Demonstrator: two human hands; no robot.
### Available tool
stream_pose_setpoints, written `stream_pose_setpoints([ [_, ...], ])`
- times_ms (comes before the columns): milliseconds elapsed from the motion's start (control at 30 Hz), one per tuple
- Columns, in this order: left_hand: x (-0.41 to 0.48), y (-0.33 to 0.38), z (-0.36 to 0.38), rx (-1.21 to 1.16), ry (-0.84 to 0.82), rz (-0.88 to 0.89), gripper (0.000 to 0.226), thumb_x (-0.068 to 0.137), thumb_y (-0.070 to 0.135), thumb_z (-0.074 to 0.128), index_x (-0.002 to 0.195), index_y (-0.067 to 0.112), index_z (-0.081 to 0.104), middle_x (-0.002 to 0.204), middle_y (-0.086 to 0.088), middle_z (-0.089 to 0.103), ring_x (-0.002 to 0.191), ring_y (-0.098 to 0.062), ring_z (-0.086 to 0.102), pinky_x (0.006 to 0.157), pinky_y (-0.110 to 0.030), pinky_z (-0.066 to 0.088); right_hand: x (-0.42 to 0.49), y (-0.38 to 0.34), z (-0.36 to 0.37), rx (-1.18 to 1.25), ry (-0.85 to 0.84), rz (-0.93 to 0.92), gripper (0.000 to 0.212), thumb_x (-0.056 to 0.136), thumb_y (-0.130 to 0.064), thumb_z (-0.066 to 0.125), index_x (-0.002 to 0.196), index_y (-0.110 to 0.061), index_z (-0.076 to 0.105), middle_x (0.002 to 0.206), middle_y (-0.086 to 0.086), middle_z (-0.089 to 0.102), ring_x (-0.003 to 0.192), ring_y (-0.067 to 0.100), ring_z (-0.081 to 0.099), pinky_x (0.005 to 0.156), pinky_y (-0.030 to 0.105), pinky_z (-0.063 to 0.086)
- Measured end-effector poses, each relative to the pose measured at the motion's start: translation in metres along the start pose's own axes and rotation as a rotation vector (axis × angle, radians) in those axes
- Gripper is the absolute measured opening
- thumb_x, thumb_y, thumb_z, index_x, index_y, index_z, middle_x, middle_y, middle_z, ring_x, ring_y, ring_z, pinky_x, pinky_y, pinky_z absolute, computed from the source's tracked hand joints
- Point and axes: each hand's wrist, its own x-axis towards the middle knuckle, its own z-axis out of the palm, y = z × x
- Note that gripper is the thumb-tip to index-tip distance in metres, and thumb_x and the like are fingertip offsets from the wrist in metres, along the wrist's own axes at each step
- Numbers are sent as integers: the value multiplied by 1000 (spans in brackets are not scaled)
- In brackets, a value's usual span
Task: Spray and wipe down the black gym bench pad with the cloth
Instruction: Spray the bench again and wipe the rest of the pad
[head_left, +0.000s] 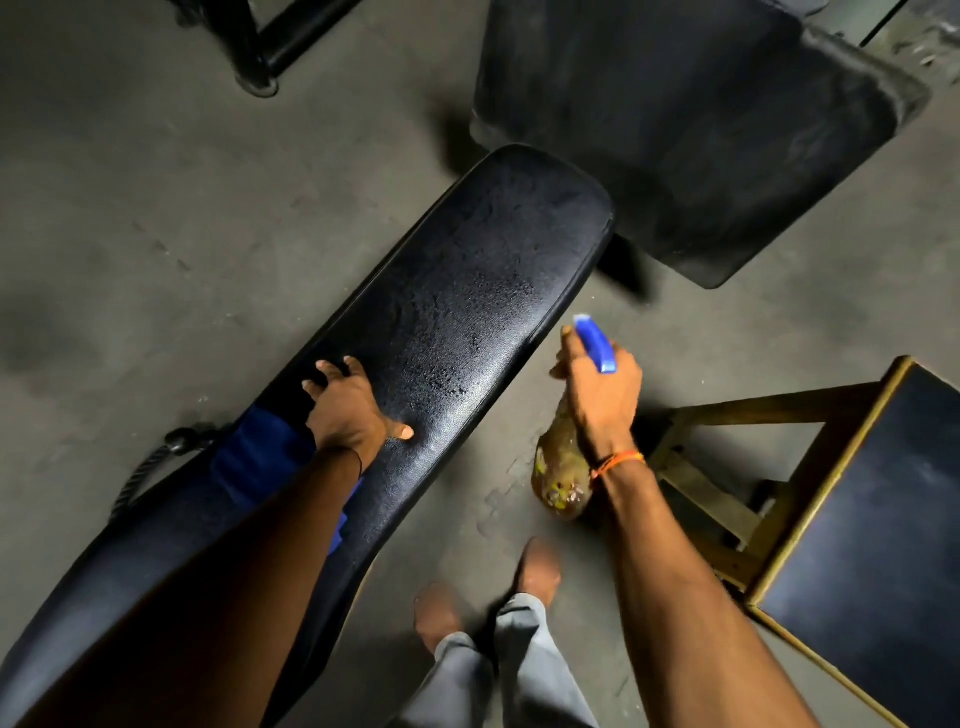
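Note:
The long black bench pad (467, 291) runs diagonally from lower left to upper centre, and its middle is beaded with spray droplets. My left hand (345, 408) rests flat on the pad with fingers spread, its heel over a blue cloth (254, 462) that lies on the pad under my forearm. My right hand (602, 395) hangs beside the pad's right edge, shut on a spray bottle (563, 483) with a blue trigger head (595, 343) and a yellowish body that points down toward the floor.
A second black pad (701, 130) stands beyond the bench end. A wooden stool with a dark seat (872, 545) is at the right. A black metal frame base (270, 47) sits upper left. My bare feet (540, 569) stand on grey concrete floor (156, 208). A cable handle (176, 441) lies left of the bench.

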Motion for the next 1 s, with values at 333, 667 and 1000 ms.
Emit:
stream_pose_setpoints([
  [333,-1,3,-3,21,0,-2,139,60,55,92,163,11,10,167,-27,7,153,-52,14,108,-60,47,21,6,-21,18,109,87,49,84,-58,60,78,-11,72,62,-1,73,73,24,75,82,50,61],
  [667,-3,-8,-2,24,33,53,140,58,63,89,162,11,10,167,-26,9,152,-52,16,107,-59,47,-64,15,6,65,-278,-71,35,86,-48,66,78,-14,73,69,-2,77,71,21,75,80,54,61],
  [1000,-68,-40,27,-532,-92,498,104,66,43,93,154,22,41,159,-5,43,147,-19,40,123,-36,33,-123,-48,27,305,-314,-310,39,94,-36,73,74,-9,53,68,11,56,70,17,54,71,52,52],
])
